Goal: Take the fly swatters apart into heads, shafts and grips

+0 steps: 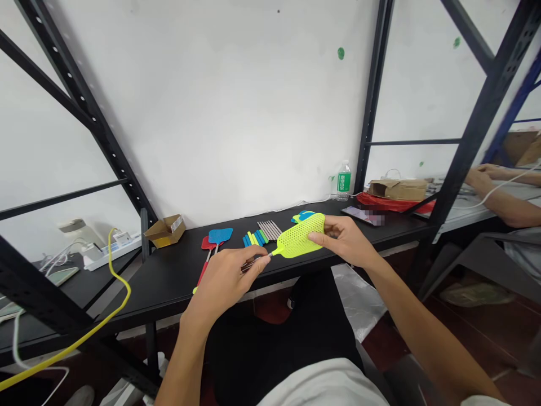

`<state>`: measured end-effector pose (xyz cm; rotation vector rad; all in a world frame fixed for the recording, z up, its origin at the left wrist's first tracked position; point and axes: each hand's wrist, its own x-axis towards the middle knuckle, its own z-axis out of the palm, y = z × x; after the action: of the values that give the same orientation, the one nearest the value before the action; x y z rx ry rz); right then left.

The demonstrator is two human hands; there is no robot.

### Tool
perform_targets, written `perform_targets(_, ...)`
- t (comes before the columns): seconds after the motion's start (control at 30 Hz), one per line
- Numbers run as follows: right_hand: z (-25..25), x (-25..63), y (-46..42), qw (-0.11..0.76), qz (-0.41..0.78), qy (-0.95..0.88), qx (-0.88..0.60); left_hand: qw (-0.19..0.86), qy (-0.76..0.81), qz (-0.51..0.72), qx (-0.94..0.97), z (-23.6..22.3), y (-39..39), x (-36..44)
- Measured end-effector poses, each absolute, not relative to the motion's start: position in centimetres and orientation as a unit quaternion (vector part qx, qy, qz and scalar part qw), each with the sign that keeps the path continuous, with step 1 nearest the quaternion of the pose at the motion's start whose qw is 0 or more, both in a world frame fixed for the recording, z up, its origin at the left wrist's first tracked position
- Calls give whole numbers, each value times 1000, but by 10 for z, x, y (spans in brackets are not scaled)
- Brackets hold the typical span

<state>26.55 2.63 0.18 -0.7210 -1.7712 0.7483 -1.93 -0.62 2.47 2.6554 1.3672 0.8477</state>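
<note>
Okay, a white wall (211,96) is filling the view ahead, with black metal shelving uprights (374,96) standing on both sides and one crossing in front of the far right end of the black table (169,282). Reddish-brown floor tiles (477,338) are showing below, and a co-worker's two hands (482,177) are resting on a separate pale table (473,211) at the right. Two cardboard boxes are sitting well apart on the black table: a small open one (165,230) at the left and a larger one (397,189) on a red plastic bag (380,204). A green-labelled water bottle (344,180) is standing near the wall, and a phone (359,215) is lying just beside the bag. Four fly swatters are in view: one blue (220,235), one red (207,242) lying partly under it, a small blue one (303,216) partly hidden, and a yellow-green one (299,235) held above the table's front edge. A row of coloured strips (253,238) is lying beside a row of about seven metal rods (268,229). The left hand (224,287) is keeping a tight, narrow grip on the yellow-green swatter's thin handle, while the right hand (342,239) is pinching its mesh head.
</note>
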Motion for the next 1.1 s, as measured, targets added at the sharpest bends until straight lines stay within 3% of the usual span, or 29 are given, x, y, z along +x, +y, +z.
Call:
perform_targets(0.2,6,263,20,498,399,-721,-272,-2,434,258,863,23,-8,-10)
perform_targets(0.47,5,262,20,475,383,-744,-271,-19,415,243,877,19,-7,-7)
perform_targets(0.93,18,278,21,476,142,-847,-189,61,369,249,894,26,-12,-9)
perform_targets(1.1,21,299,19,582,97,-784,-194,94,368,272,884,31,-11,-22)
